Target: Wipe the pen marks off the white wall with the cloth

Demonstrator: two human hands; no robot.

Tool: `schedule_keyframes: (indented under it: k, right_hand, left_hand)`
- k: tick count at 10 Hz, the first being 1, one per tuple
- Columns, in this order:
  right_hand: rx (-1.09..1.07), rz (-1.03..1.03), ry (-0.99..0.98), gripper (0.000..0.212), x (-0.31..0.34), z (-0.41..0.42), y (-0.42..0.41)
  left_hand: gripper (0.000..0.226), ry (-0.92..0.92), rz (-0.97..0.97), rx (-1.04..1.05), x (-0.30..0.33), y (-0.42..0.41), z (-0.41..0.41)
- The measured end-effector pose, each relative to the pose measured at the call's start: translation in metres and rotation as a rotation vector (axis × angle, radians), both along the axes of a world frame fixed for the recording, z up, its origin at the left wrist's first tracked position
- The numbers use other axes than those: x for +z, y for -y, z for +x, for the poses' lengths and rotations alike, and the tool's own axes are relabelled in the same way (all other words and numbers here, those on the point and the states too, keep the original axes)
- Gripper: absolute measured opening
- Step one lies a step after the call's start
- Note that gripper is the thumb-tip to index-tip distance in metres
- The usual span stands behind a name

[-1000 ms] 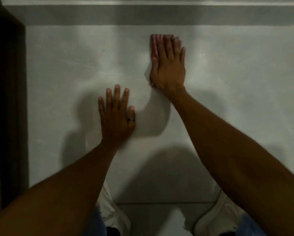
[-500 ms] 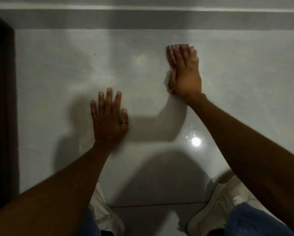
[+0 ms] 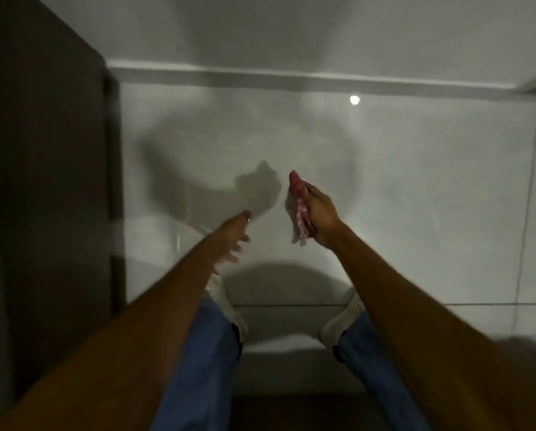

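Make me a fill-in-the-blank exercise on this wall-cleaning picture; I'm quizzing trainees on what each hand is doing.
1. The pink and white cloth is gripped in the ____ hand.
2. The left hand holds ____.
3. The person's trousers are ____ in colour.
4. The dark panel stands on the ____ side of the white wall.

Missing words: right; nothing; blue; left
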State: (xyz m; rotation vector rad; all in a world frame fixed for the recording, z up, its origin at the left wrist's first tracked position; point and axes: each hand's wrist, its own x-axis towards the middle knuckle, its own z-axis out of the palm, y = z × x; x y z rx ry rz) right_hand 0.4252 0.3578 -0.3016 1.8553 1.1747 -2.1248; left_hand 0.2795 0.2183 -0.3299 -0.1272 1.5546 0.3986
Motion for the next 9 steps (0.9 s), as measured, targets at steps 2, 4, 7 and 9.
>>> schedule_keyframes:
  k: [2,4,7,9]
  right_hand:
    - [-0.418,-0.496,-0.435,0.056,0.18,-0.098,0.046]
    - [0.17,-0.194,-0.505,0.057,0.294,-0.225,0.066]
    - [0.932,0.656,-0.227,0.059,0.299,-0.446,0.098]
    - [1.375,1.209,0.22,0.047,0.266,-0.484,0.119]
  left_hand:
    - [0.067,0.304,0.139,0.798,0.219,0.037,-0.008]
    - [0.031,0.065,0.368,1.036,0.347,0.088,-0.12]
    - [0.042,-0.661,0.363,0.835,0.311,0.156,-0.28]
    - [0.036,-0.865,0.2,0.447,0.257,0.149,-0.321]
